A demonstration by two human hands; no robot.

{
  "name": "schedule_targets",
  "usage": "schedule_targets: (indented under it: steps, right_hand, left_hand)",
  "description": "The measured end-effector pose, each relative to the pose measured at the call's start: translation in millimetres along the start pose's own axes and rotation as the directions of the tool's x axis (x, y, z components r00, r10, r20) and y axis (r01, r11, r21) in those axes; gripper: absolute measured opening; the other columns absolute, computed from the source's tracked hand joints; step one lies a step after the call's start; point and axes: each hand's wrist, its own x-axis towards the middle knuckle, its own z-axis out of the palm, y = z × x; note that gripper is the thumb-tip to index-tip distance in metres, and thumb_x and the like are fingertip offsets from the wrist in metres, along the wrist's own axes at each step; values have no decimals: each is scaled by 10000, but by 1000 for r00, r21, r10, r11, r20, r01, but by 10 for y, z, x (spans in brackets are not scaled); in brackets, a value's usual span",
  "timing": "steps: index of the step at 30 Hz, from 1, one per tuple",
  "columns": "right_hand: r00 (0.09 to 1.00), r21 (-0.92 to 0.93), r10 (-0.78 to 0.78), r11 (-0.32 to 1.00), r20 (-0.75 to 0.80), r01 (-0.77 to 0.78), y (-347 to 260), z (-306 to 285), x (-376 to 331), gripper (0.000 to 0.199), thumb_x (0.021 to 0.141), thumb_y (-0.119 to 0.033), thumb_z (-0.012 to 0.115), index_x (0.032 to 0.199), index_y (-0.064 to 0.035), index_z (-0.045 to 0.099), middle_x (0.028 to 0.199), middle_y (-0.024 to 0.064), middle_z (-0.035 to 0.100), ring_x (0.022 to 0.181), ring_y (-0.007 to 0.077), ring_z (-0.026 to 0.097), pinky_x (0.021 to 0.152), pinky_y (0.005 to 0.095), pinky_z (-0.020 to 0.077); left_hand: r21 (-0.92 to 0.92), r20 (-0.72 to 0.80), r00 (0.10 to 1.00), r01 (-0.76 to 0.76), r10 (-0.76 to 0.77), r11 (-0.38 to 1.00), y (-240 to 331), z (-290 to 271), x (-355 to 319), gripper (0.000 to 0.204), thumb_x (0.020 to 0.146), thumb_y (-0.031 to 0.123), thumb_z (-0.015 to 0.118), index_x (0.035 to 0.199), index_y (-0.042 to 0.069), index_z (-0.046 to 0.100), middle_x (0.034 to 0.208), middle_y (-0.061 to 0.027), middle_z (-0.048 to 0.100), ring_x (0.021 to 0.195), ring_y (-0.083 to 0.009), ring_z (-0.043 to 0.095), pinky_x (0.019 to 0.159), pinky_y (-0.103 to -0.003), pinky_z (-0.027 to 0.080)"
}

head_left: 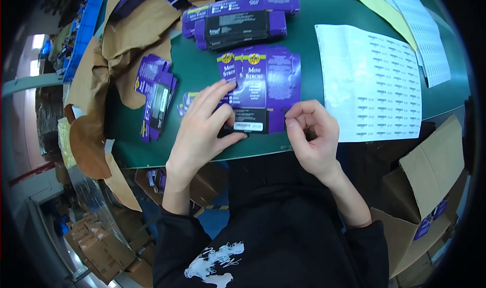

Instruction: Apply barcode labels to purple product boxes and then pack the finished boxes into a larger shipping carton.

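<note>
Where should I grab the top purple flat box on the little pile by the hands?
Probably by the top flat box's far right edge, coming from the right. It lies flat on the pile; the left hand covers its near left corner, while the right hand sits beside it.

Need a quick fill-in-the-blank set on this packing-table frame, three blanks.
1. The left hand presses flat purple cardboard box blanks on a ____ table top.
2. The white printed label sheet lies to the person's ____ of those blanks.
3. The right hand has its fingers ____ at the blanks' near edge.

Missing words: green; right; curled
</note>
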Motion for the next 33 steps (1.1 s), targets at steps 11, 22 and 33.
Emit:
schedule_targets:
  steps: [11, 22, 33]
  right_hand:
    - [983, 355, 12, 933, -184, 55, 90, -148, -129, 98, 953, 57, 588, 1043, 24, 609, 777, -12, 646, 658, 12, 561, 585, 171, 392]
    - [996, 152, -66, 986, -60, 74, 38, -170, -34, 59, 984, 7, 559, 1042, 9, 571, 674, -34, 536, 546, 13, 439, 502, 193, 324]
    - [887, -390, -452, 837, -97, 384, -272, -708, -204, 226, 827, 65, 621, 1048, 22, 647, 834, 91, 684, 686, 181, 646, 619, 268, 489]
  left_hand:
    - [-10, -389, 916, 105, -101, 994, 134, -248, -410, 492, 673, 138, 933, 1016, 32, 596, 1373, -217, 594, 1309, -389, 565, 1110, -485, 438]
    - [247, -504, 744, 611, -439, 752, -778, -200, -803, 438, 830, 118, 817, 1211, 24, 623, 1386, -183, 577, 1259, -385, 577, 1086, -417, 439]
    - [-416, -307, 950, -184, 53, 891, 796, 424, 139, 379, 915, 111, 714, 1237, -69, 627, 1330, -249, 636, 1206, -347, 645, 1005, -443, 523]
